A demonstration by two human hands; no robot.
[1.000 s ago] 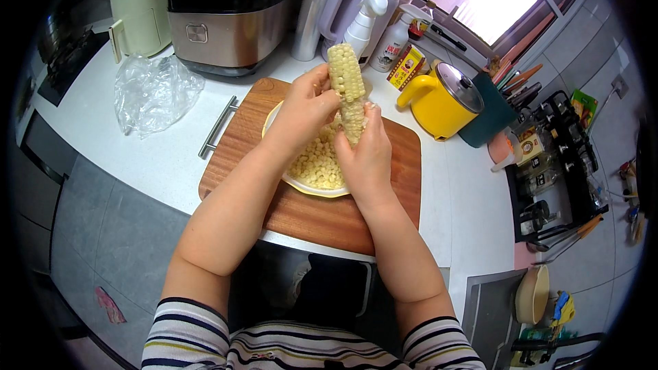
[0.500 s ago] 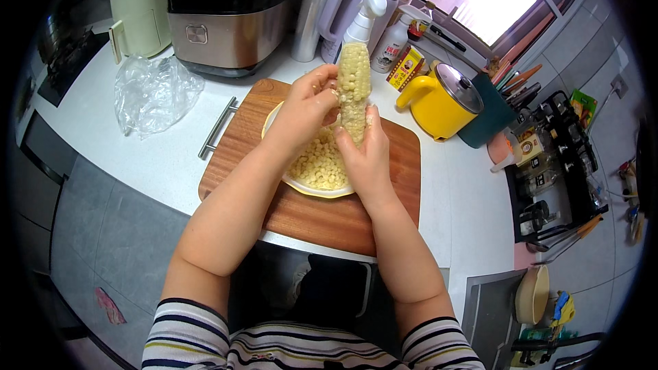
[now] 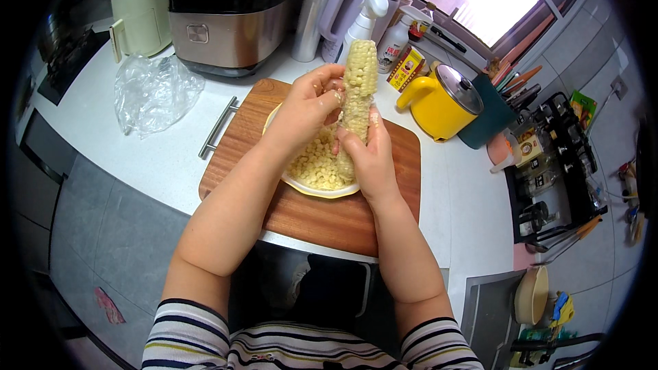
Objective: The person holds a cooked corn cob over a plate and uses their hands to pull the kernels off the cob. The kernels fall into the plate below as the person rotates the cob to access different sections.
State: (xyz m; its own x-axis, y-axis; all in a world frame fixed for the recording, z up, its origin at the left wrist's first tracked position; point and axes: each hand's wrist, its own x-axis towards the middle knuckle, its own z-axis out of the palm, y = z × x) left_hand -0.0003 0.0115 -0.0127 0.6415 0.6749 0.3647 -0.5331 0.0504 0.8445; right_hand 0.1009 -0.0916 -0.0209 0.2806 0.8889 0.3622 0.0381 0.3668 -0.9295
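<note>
A pale yellow corn cob (image 3: 360, 75) stands nearly upright above the bowl, with part of its kernels stripped away. My right hand (image 3: 370, 157) is closed around its lower part, thumb across the near side. On the cob's left edge, my left hand (image 3: 312, 99) has curled fingers and thumb against it; their tips are partly hidden. Corn bits stick to the fingers of both hands. Beneath them, a white bowl with a yellow rim (image 3: 322, 194) contains many loose corn kernels (image 3: 317, 164). The bowl rests on a brown wooden cutting board (image 3: 308, 223).
A metal handle (image 3: 218, 127) lies along the board's left side. Farther left is a clear plastic bag (image 3: 154, 96), before a rice cooker (image 3: 233, 27). Behind the cob stands a white spray bottle (image 3: 367, 14). A yellow electric pot (image 3: 439, 109) is at the right, near a sink (image 3: 490, 315).
The cob has shifted slightly right, its top tilting a little that way. My right hand has moved right with it; my left hand stays at its edge.
</note>
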